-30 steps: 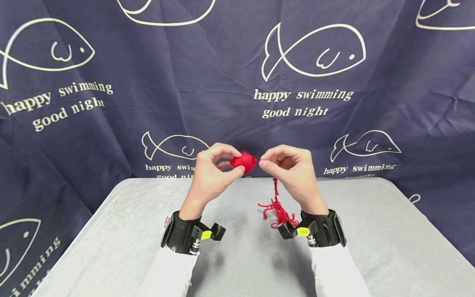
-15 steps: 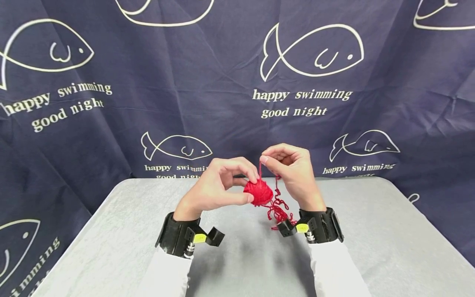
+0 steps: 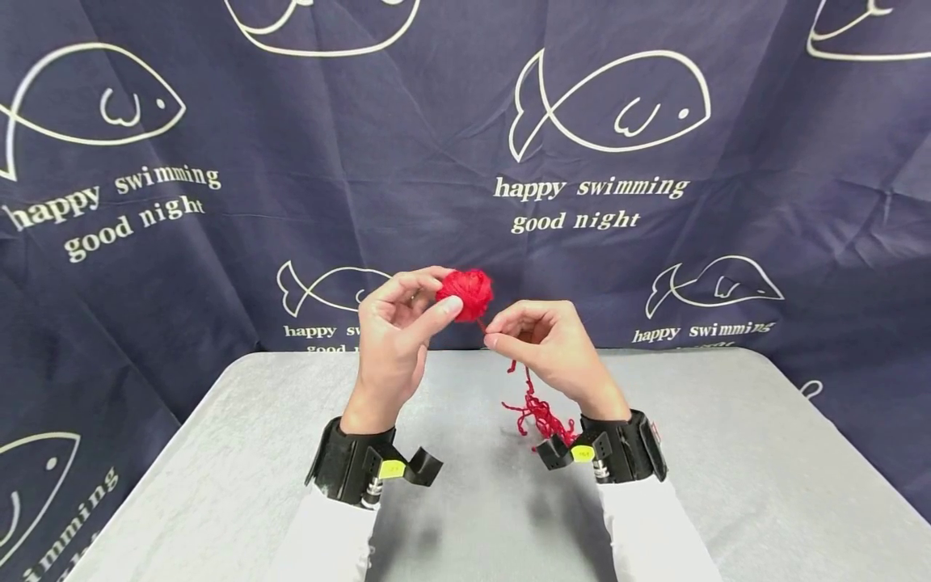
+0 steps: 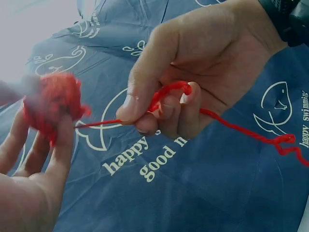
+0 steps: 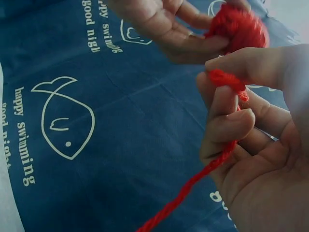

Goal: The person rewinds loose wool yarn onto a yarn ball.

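A small ball of red yarn is up in the air, held between the thumb and fingers of my left hand. To its lower right, my right hand pinches the yarn strand between thumb and forefinger. That strand runs taut from the ball to the pinch in the left wrist view. Past the pinch, the yarn winds through the curled fingers of the right hand and trails off as a loose tail. Below the right hand, a tangle of loose red yarn lies on the table.
The grey table spreads under both hands. Behind it hangs a dark blue curtain with white fish and lettering. Black camera straps circle both wrists.
My left hand dipped toward the right with the ball, then rose and swung back left, turning the ball. My right hand stayed pinching the strand and shifted slightly left and down.
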Motion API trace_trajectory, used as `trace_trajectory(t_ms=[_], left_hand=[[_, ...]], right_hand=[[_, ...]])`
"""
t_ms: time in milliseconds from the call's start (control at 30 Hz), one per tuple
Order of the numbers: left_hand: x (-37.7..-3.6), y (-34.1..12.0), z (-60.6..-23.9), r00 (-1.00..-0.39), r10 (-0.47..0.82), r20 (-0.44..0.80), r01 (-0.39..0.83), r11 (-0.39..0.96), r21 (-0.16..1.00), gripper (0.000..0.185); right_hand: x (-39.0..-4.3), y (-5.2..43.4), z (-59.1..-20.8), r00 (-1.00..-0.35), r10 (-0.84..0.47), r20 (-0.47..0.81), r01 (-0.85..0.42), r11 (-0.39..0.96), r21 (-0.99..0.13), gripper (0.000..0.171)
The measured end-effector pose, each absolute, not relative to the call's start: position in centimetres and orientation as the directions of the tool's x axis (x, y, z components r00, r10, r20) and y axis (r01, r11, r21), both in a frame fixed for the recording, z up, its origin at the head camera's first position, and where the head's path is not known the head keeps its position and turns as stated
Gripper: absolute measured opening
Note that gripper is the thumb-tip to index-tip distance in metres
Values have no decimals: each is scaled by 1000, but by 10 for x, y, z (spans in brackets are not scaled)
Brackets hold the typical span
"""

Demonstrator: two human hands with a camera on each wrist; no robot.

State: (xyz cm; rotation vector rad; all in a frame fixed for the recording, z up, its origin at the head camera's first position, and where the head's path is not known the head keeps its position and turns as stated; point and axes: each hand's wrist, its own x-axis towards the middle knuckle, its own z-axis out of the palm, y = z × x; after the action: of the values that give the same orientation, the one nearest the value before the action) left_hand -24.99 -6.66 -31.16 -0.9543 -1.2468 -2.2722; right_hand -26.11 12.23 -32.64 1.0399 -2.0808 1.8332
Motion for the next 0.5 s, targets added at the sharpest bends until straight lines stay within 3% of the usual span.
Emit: trace_trajectory(t_ms=[133,267,400,500], left_hand=[[-252,-66,-312,-721,-107,684,639,-484,598,20],[-252,-65,-311,-686,-172,707,724,-256,640,26],[-244,-63,-308,-681,-107,725,726,37,687,21],[-240,-62,-307,-712,-6,702,693,152,705,17]], right_hand=[[-246,118,-314,-730,-396,557,-616,28,-787,8],[-234,115,-304,-712,-381,590,-652,47,-756,7],[-235,118,-304,-690,-328,645,-688,21,-726,8],[-240,123,-308,-687,-254,681,-701,-16,-713,9]])
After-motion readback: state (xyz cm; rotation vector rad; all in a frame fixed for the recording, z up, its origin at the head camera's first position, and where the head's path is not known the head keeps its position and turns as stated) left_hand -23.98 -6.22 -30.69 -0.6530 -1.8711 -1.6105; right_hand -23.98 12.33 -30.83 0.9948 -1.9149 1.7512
